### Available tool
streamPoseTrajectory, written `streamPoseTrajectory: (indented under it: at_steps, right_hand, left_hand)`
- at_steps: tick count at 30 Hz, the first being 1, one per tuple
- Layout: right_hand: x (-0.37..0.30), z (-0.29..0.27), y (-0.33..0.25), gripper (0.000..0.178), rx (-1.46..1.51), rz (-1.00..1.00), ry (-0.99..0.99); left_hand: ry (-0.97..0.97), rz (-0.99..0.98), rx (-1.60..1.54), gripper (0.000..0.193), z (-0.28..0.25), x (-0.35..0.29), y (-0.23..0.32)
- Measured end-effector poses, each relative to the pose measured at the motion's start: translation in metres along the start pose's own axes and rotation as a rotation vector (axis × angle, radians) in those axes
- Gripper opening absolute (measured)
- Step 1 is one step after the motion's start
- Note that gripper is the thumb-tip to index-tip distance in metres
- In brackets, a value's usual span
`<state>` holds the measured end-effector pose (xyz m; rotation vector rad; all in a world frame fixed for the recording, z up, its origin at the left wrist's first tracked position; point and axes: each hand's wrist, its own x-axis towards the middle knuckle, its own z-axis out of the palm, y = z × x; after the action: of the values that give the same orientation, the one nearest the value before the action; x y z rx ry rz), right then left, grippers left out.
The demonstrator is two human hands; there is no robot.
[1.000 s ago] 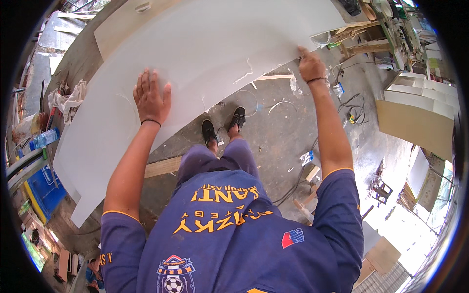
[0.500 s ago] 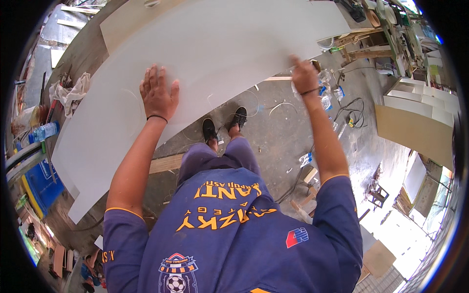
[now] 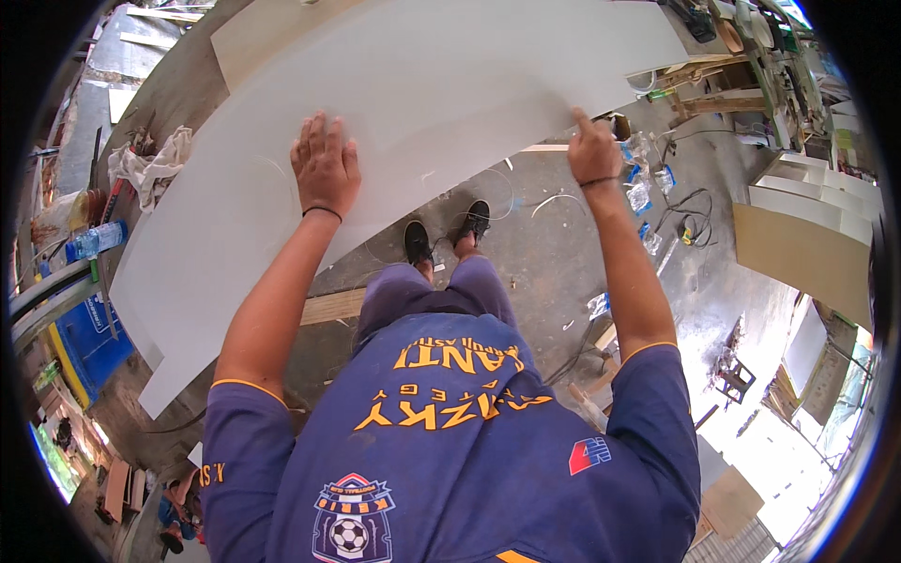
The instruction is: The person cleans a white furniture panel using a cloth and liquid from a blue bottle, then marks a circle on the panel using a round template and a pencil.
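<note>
A large white panel [image 3: 441, 94] spreads out in front of me, with a long edge running slantwise past my feet. Flat on its left part lies my left hand [image 3: 326, 169], fingers stretched and holding nothing. My right hand [image 3: 593, 152] is over the panel's near edge at the right. Its index finger points forward along the surface while the other fingers are curled in. Whether those curled fingers hold anything is hidden from above. Near the left hand a faint curved line shows on the white surface.
A crumpled cloth [image 3: 155, 169] and a plastic bottle [image 3: 97, 241] sit left of the panel. Plastic wrappers [image 3: 638, 195] and a dark cable [image 3: 690, 220] lie on the floor at right, near a white compartmented cabinet [image 3: 807, 230]. A wooden board [image 3: 330, 308] lies beneath the panel's edge.
The whole view has shifted slightly, moving the scene rightward. My right hand, blurred before, now appears sharper at nearly the same place on the edge. My left hand stays flat on the panel.
</note>
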<state>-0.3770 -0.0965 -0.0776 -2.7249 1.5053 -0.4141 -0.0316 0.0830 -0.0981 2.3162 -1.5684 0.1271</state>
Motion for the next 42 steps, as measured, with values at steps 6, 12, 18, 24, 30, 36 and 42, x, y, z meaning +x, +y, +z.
streamPoseTrajectory:
  at_steps: [6,12,18,24,30,36,42]
  right_hand:
    - [-0.089,-0.006,-0.227,0.039,0.400,-0.298,-0.220]
    - [-0.094,0.000,-0.155,0.034,0.852,0.010,-0.042]
    - [-0.131,-0.014,0.006,0.040,1.233,1.034,0.020]
    - [-0.170,-0.018,0.006,0.032,1.470,1.294,0.166]
    - [-0.129,-0.020,-0.005,0.027,1.367,1.303,0.156]
    - [-0.033,-0.007,0.101,0.018,0.695,0.603,0.125]
    - [0.055,0.023,0.134,0.033,0.113,0.171,0.426]
  left_hand:
    - [0.037,-0.017,-0.166,0.036,0.005,-0.004,-0.018]
    - [-0.044,0.081,-0.094,0.039,-0.006,0.003,-0.002]
    - [-0.353,0.579,-0.129,0.060,-0.010,-0.011,0.072]
    - [-0.389,0.760,0.070,0.060,0.038,0.041,0.215]
    - [-0.308,0.726,0.012,0.061,0.077,0.080,0.276]
    - [-0.420,0.744,-0.003,0.054,0.032,0.049,0.207]
    - [-0.357,0.295,-0.018,0.066,-0.013,-0.028,0.080]
